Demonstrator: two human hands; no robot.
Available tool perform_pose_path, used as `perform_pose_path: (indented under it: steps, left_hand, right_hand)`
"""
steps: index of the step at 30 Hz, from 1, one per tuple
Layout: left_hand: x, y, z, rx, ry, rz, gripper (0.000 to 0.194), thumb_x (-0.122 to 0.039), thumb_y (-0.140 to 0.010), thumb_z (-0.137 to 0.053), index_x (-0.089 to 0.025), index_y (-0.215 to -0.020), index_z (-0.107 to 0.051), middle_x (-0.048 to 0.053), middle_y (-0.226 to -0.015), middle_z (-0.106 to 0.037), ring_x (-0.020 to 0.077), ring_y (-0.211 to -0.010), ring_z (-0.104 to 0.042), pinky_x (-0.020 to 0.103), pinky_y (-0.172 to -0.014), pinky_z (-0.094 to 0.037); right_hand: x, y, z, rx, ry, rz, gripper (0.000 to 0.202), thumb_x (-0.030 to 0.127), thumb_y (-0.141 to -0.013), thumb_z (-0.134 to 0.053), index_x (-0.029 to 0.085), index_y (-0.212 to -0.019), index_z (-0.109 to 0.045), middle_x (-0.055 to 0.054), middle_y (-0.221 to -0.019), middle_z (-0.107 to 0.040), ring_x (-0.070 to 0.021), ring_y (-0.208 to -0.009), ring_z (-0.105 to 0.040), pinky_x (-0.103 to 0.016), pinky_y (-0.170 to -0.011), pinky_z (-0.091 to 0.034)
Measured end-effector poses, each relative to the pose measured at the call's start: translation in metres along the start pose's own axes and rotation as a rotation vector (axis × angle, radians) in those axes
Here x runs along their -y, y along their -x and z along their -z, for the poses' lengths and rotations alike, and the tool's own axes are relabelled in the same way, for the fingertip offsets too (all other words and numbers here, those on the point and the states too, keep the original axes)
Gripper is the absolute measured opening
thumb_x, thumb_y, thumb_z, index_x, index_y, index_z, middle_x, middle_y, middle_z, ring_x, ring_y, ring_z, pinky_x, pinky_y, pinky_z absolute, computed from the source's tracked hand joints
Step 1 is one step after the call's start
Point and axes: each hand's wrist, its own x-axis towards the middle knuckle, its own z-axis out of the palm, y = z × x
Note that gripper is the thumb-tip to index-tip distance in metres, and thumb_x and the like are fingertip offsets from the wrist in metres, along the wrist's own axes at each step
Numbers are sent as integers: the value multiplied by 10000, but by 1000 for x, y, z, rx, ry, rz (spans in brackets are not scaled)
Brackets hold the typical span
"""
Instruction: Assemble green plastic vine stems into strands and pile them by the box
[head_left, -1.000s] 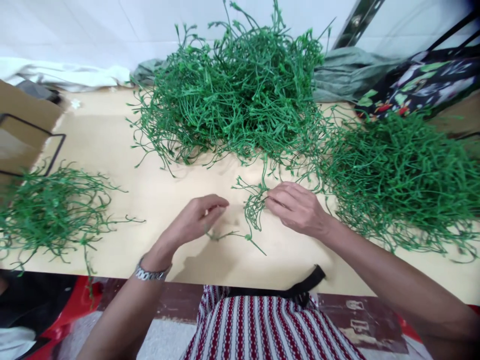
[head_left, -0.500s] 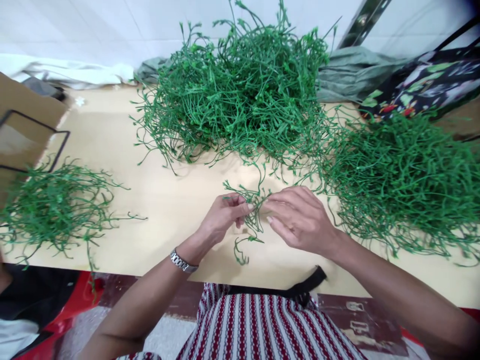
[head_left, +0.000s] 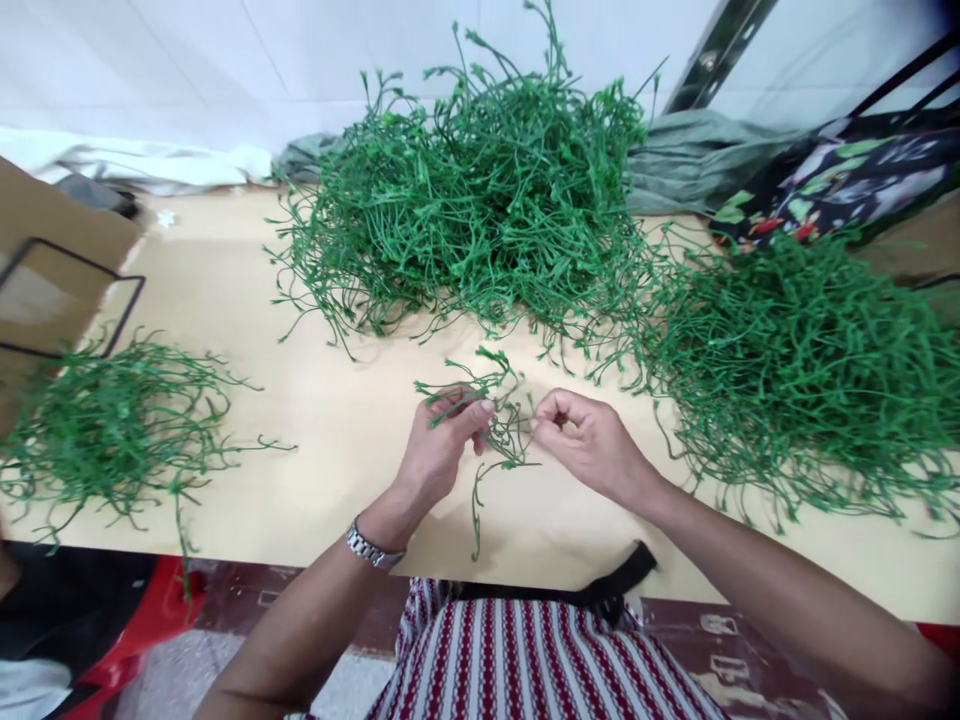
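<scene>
Thumb and fingers of my left hand (head_left: 442,445) pinch a small tangled bunch of green stems (head_left: 508,425) above the table's near middle. Just right of the bunch, my right hand (head_left: 581,440) is closed in a pinch at a thin stem end on the bunch's edge. One stem dangles below the bunch. Behind the hands rises a big heap of green stems (head_left: 480,200). A second heap (head_left: 810,360) spreads to the right, and a smaller pile (head_left: 112,420) lies at the left.
A cardboard box (head_left: 52,230) with a black wire frame (head_left: 131,310) stands at the left. Grey-green cloth (head_left: 690,160) and a floral bag (head_left: 840,190) lie at the back right. A black strap (head_left: 622,580) rests at the table's front edge (head_left: 525,578).
My right hand's fingers, spread and blurred before, are now drawn together in a pinch. The bunch in my left hand has shifted slightly left, with stems over its fingers. The view has tilted slightly.
</scene>
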Motion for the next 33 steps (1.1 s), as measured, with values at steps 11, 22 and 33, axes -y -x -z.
perform_pose_path:
  steps: [11,22,33]
  left_hand:
    - [2,-6,-1,-46,-223,4,88,-177,-635,-625,-122,-657,-559,-59,-509,-462,17,-401,-313,161,-372,-196]
    - [-14,6,2,277,-553,49,101,-189,-661,-575,-112,-595,-580,-34,-537,-449,57,-497,-350,208,-483,-256]
    - [-14,12,-1,362,-917,-343,188,-102,-756,-438,-152,-903,-543,-32,-649,-512,89,-588,-457,219,-582,-366]
  right_hand:
    - [22,5,34,-111,663,646,192,194,-820,-494,145,-646,-559,-33,-618,-559,-128,-609,-482,-272,-621,-356]
    - [-3,-20,29,23,569,851,140,246,-813,-536,153,-901,-593,-56,-831,-620,-198,-896,-524,-384,-829,-374]
    - [-6,-16,23,59,331,798,177,318,-801,-583,145,-766,-566,-49,-714,-589,-163,-749,-528,-328,-717,-400]
